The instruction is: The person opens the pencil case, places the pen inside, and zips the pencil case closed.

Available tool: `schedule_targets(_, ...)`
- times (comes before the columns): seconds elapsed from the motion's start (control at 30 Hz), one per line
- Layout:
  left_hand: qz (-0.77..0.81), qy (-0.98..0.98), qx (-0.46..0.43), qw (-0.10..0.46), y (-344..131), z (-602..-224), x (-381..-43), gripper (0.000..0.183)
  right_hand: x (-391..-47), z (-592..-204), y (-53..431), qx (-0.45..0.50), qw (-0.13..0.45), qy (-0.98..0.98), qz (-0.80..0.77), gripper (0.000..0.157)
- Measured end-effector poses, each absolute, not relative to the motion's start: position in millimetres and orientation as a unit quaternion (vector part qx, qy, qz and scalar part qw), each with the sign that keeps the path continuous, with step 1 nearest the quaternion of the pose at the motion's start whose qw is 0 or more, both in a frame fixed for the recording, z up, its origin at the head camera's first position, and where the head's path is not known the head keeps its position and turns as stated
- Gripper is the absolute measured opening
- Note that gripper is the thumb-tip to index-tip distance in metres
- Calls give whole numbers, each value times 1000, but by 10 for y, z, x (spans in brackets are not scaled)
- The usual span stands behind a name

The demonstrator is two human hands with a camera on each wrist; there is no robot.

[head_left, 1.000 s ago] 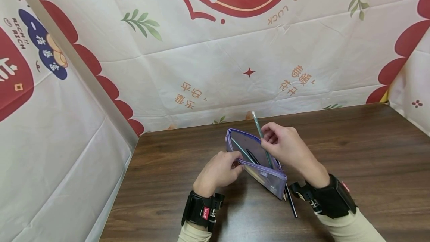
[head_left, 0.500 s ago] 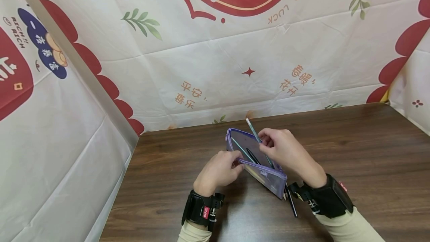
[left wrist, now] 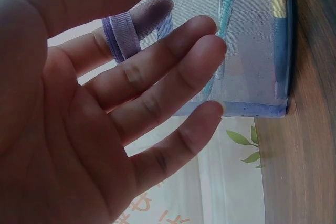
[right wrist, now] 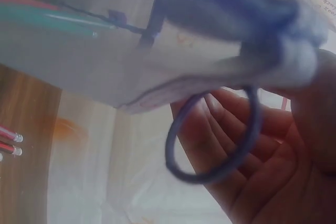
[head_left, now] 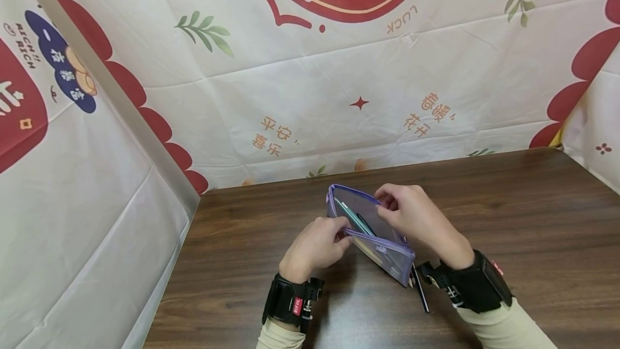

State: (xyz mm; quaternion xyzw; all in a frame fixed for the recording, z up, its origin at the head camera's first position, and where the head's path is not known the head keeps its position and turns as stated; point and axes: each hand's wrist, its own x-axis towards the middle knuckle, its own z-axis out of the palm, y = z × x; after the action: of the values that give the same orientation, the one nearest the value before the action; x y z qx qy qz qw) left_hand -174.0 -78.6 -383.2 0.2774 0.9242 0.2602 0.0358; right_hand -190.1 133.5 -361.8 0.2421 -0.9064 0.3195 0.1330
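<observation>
A purple-edged see-through mesh pencil case (head_left: 394,255) stands with its mouth spread wide above the table. My left hand (head_left: 317,246) pinches its near rim; in the left wrist view the index finger shows through the mesh and the other fingers are straight. My right hand (head_left: 411,211) is at the far rim, thumb and bent index finger to either side of the edge. Inside lie teal pencils (head_left: 356,220) and a dark pen. A yellow-and-blue pencil or pen (left wrist: 279,30) shows through the mesh. A purple loop (right wrist: 170,161) hangs from the case by my right fingers.
A black pen (head_left: 420,292) and pencil tips stick out from beside the case's right end on the brown wooden table (head_left: 218,279). Printed white cloth (head_left: 310,85) hangs along the table's back edge, and more covers the left side.
The teal pencil that my right hand held upright has tilted left and dropped into the case beside the others. My right hand now is at the far rim; my left hand has stayed put.
</observation>
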Motion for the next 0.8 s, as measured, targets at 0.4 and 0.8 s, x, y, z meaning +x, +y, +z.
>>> schedule_targets(0.4, 261, 924, 277, 33, -781, -3838, -1737, 8, -1945, -3630, 1408, 209, 125, -915, 322, 13)
schedule_targets(0.8, 263, 925, 271, 39, -779, -3844, -1737, 7, -2030, -3715, 1511, 142, 85, -941, 296, 15)
